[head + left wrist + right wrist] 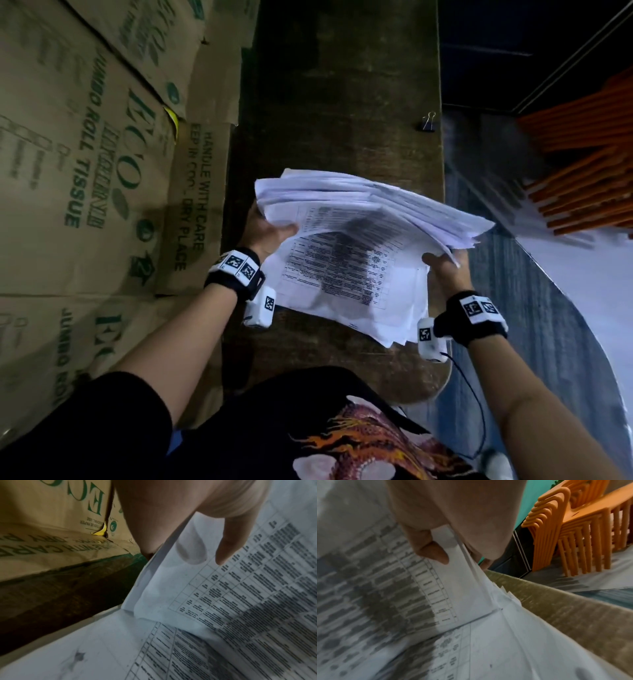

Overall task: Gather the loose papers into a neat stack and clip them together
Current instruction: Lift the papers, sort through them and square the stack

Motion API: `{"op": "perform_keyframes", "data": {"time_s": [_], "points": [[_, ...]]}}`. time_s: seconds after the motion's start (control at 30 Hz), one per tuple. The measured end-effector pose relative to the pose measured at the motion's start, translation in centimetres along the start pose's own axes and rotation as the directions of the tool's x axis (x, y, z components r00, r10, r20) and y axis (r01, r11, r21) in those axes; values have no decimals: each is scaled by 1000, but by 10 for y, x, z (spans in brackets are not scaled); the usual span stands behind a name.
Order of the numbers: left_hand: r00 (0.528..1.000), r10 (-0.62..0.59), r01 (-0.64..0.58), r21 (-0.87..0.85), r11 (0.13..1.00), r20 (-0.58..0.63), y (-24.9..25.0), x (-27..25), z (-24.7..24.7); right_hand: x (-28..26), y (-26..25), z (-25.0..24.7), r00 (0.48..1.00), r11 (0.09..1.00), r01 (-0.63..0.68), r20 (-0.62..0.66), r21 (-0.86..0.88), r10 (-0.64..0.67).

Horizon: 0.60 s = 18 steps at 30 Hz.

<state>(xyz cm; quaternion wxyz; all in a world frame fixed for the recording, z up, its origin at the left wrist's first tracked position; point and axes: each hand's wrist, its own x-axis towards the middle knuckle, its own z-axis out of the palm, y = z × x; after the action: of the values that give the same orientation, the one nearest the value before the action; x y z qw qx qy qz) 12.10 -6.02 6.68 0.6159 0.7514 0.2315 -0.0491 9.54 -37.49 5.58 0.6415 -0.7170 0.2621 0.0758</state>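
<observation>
Head view: the left hand [265, 230] and right hand [445, 269] grasp a paper stack [359, 236] from both sides above the wooden table [342, 102]; a binder clip [428, 122] lies far behind. Left wrist view: the thumb [231, 545] presses the printed sheets [240, 601]. Right wrist view: the thumb [428, 547] pinches the stack's edge [471, 568].

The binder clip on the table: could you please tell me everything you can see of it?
The binder clip is small, with a black body and two wire handles that look like metal, raised. It sits alone near the far right edge of the dark table, beyond the papers, which both hands hold up. Nothing touches it but the table. It holds no paper; finer detail is too small to tell.
</observation>
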Motion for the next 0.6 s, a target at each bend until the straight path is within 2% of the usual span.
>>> {"op": "perform_keyframes", "data": {"time_s": [0.13, 0.2, 0.3, 0.37, 0.43, 0.47, 0.5, 0.57, 0.6], "points": [[999, 22, -24, -33, 999, -45, 16, 6, 2, 2, -10, 4, 997, 997, 75, -17, -28, -75], [999, 31, -32, -39, 999, -42, 21, 14, -7, 1, -17, -1, 995, 995, 86, 54, 42, -88], [999, -37, 37, 15, 999, 24, 16, 20, -24, 1, 2, -16, 976, 996, 31, 214, 79, -47], [989, -100, 92, 79, 993, 107, 7, 20, -27, 4, 22, -27, 962, 997, -52, 266, -61, 66], [979, -142, 113, 191, 975, 149, -2, 21, -24, 7, 38, -29, 947, 959, -65, 285, -277, 147], [978, -145, 101, 267, 958, 151, -6, 22, -21, 6, 41, -28, 937, 899, -49, 291, -435, 192], [983, -120, 62, 357, 932, 142, -11, 23, -19, 6, 45, -28, 932, 788, -29, 269, -615, 243], [995, -23, -29, 501, 865, 98, -20, 22, -16, 8, 41, -28, 940, 488, 36, 196, -872, 280], [998, 28, -56, 524, 850, 61, -25, 19, -15, 8, 33, -25, 953, 383, 63, 170, -922, 252]]}}
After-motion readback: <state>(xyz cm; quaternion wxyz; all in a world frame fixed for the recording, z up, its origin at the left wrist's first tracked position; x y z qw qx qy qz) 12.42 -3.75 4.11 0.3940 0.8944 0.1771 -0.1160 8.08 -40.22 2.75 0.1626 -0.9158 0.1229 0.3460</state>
